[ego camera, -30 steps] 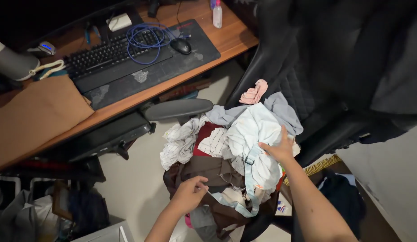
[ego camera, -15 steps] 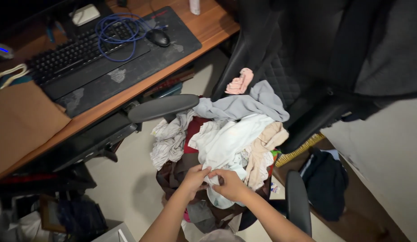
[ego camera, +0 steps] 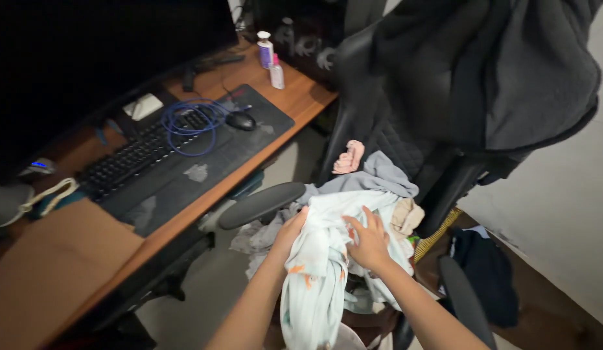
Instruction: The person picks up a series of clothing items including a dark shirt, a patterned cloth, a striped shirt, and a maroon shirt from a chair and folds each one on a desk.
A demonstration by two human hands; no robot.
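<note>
Right now —
Cloth: pale printed garment (ego camera: pixel 317 272), lifted above the clothes pile (ego camera: pixel 269 236) on the chair seat, hanging down toward me.
Left hand (ego camera: pixel 291 232): clamped on its upper left edge.
Right hand (ego camera: pixel 368 243): fingers spread, pressed on the bunched top — I judge this keeps it from slipping.
Chair (ego camera: pixel 405 110): dark coat (ego camera: pixel 509 71) draped over its back.
Desk (ego camera: pixel 295 97): far left, keyboard (ego camera: pixel 136 159), mouse (ego camera: pixel 241 120).
</note>
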